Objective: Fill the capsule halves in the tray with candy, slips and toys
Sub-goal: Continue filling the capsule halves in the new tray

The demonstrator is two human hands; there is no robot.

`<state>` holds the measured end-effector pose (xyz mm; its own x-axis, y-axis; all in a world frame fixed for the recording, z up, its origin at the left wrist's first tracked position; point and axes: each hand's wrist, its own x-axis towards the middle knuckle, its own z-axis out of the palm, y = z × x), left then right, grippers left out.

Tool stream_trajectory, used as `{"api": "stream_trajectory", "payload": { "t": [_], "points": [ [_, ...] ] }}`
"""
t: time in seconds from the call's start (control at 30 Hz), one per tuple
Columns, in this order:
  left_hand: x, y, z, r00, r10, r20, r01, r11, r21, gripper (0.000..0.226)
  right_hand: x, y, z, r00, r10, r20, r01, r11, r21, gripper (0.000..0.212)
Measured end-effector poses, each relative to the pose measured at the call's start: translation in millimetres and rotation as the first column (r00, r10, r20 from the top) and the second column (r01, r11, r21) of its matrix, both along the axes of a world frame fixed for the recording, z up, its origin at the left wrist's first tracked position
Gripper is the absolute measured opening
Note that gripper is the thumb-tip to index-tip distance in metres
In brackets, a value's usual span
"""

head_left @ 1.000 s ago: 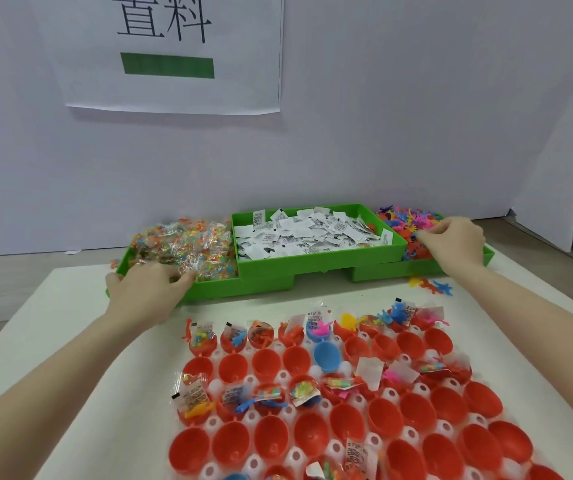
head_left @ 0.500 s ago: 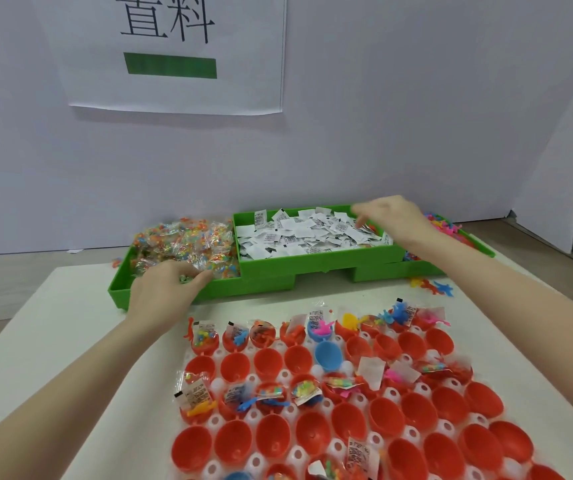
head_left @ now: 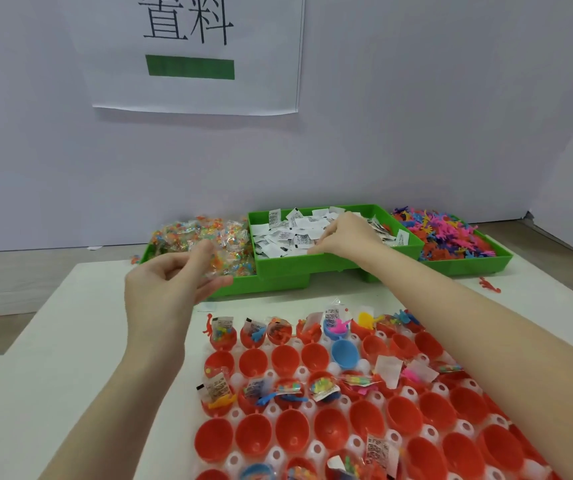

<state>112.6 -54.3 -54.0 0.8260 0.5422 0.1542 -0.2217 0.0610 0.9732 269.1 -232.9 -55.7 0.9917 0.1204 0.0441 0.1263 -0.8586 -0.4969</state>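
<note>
Fingers [head_left: 209,258] of your left hand [head_left: 167,285] pinch a candy packet [head_left: 224,263] at 11 o'clock of the tray [head_left: 312,452]; your right hand [head_left: 344,237] curls into the slips [head_left: 288,237] at 12, grasp unclear. Far row and some middle capsule halves [head_left: 292,431] look filled; most near ones remain empty.

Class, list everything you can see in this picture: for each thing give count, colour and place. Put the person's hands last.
Green bins: three, back of table.
Candy packets: many, clear multicoloured, left bin.
Paper slips: many, white, middle bin.
Toys: many, mixed colours, right bin.
Capsule halves: many, mostly red, few blue, front tray; some filled.
Wall sign: one, white, green bar.
Left hand: pinches a candy packet.
Right hand: on the slips.
</note>
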Motion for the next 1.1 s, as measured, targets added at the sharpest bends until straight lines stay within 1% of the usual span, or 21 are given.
{"api": "stream_trajectory", "payload": {
  "t": [0.1, 0.17, 0.2, 0.23, 0.33, 0.4, 0.43, 0.5, 0.53, 0.6, 0.67, 0.73, 0.8, 0.87, 0.93, 1.0, 1.1],
  "points": [
    [-21, -9, 13, 0.998, -0.068, 0.009, 0.068, 0.997, -0.042, 0.018, 2, 1, 0, 0.999, -0.004, -0.051, 0.005, 1.000, 0.014, 0.049],
    [-31, -12, 21, 0.994, -0.108, 0.002, 0.108, 0.994, -0.034, 0.019, 5, 2, 2, 0.996, -0.016, -0.083, 0.019, 0.999, 0.033, 0.064],
    [-35, -13, 24, 0.991, -0.132, 0.000, 0.132, 0.991, -0.026, 0.019, 5, 3, 2, 0.995, -0.036, -0.090, 0.038, 0.999, 0.019, 0.070],
    [-38, -14, 27, 0.989, -0.151, 0.002, 0.151, 0.988, -0.019, 0.019, 6, 4, 2, 0.994, -0.053, -0.096, 0.053, 0.999, -0.005, 0.070],
    [-42, -17, 30, 0.982, -0.188, 0.005, 0.188, 0.982, -0.005, 0.013, 8, 5, -2, 0.992, -0.094, -0.084, 0.090, 0.995, -0.048, 0.055],
    [-44, -21, 29, 0.974, -0.227, -0.012, 0.227, 0.974, 0.009, 0.010, 7, 6, -1, 0.989, -0.108, -0.105, 0.104, 0.994, -0.043, 0.037],
    [-44, -22, 29, 0.970, -0.242, -0.027, 0.242, 0.970, 0.019, 0.009, 5, 5, 2, 0.986, -0.105, -0.130, 0.106, 0.994, -0.003, 0.036],
    [-43, -24, 27, 0.964, -0.259, -0.051, 0.261, 0.964, 0.042, 0.008, 4, 4, 7, 0.977, -0.093, -0.190, 0.118, 0.985, 0.128, 0.057],
    [-43, -24, 27, 0.963, -0.264, -0.056, 0.267, 0.962, 0.052, 0.007, 2, 3, 10, 0.976, -0.067, -0.207, 0.108, 0.975, 0.193, 0.055],
    [-42, -26, 28, 0.960, -0.275, -0.056, 0.278, 0.959, 0.055, 0.005, -1, -1, 11, 0.976, -0.024, -0.216, 0.079, 0.965, 0.250, 0.027],
    [-42, -26, 29, 0.959, -0.280, -0.049, 0.283, 0.958, 0.056, 0.004, -2, -2, 13, 0.976, -0.006, -0.218, 0.063, 0.964, 0.257, 0.022],
    [-42, -27, 29, 0.959, -0.280, -0.048, 0.282, 0.958, 0.050, 0.004, -2, -5, 13, 0.983, -0.003, -0.182, 0.038, 0.980, 0.193, 0.014],
    [-42, -27, 29, 0.957, -0.285, -0.056, 0.288, 0.956, 0.061, 0.004, 0, -7, 14, 0.993, 0.006, -0.121, 0.009, 0.993, 0.119, 0.036],
    [-41, -29, 28, 0.956, -0.287, -0.068, 0.292, 0.953, 0.078, 0.004, 0, -8, 15, 1.000, 0.013, -0.025, -0.013, 1.000, -0.004, 0.043],
    [-41, -31, 27, 0.954, -0.290, -0.077, 0.297, 0.951, 0.088, 0.005, -1, -10, 14, 0.997, 0.026, 0.077, -0.015, 0.989, -0.144, 0.044],
    [-41, -33, 26, 0.952, -0.293, -0.088, 0.300, 0.950, 0.087, 0.007, -3, -10, 14, 0.985, 0.025, 0.172, 0.018, 0.969, -0.247, 0.043],
    [-40, -33, 25, 0.951, -0.291, -0.106, 0.300, 0.950, 0.086, 0.006, -7, -10, 13, 0.946, 0.046, 0.320, 0.055, 0.952, -0.302, 0.037]
  ]
}}
